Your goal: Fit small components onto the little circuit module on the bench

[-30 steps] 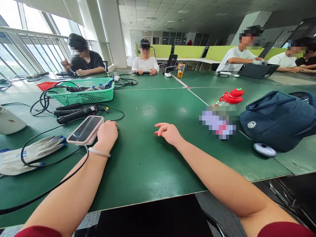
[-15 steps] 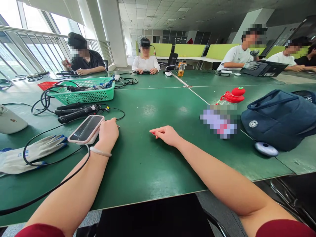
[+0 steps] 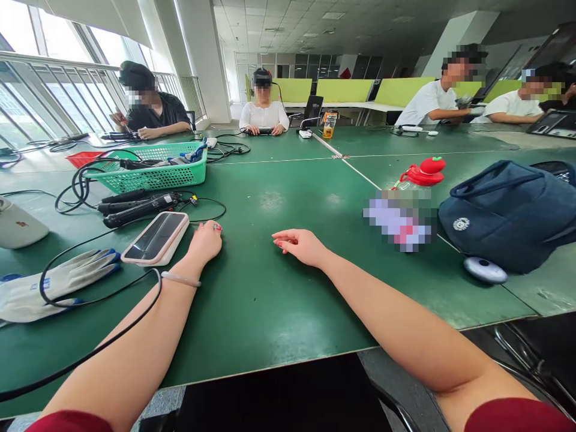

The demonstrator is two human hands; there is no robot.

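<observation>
A pink-framed phone (image 3: 156, 239) lies screen up on the green table (image 3: 252, 312); positions below are taken from the phone, as the wearer sees it. Just right of the phone, the left hand (image 3: 206, 241) is loosely curled, back uppermost. Its palm side is hidden, so whether it holds anything or touches the phone's edge cannot be told. A pale bracelet (image 3: 180, 279) circles that wrist. Further right of the phone, the right hand (image 3: 303, 246) is partly open, fingers gently bent, with nothing seen in its grip. Left of the phone: a white glove (image 3: 22, 300) with blue fingertips, crossed by a black cable (image 3: 9, 395). Just beyond the phone: black handheld devices (image 3: 139, 210), then a green basket (image 3: 162, 177) holding dark gear. Well right of the phone: a red-lidded bottle (image 3: 420, 175), body blurred, and a navy bag (image 3: 508, 216). Far beyond the phone: co-workers (image 3: 263, 117) at the table.
</observation>
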